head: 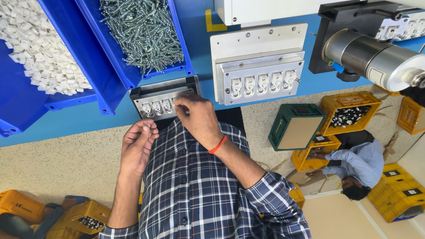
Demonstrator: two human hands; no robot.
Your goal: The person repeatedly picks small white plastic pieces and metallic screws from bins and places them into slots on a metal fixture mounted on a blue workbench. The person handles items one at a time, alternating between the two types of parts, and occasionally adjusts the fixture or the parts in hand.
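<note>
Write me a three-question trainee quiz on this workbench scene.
1. Multiple choice: what fills the blue bin just beyond the small metal fixture? A) white plastic pieces B) silver screws C) yellow crates
2. True or false: the red band is on the wrist of the left hand.
3. Fill in: the fingers of the right hand reach onto the small metal ____ at the table edge.

Key: 1 B. 2 False, it is on the right wrist. 3 fixture.
</note>
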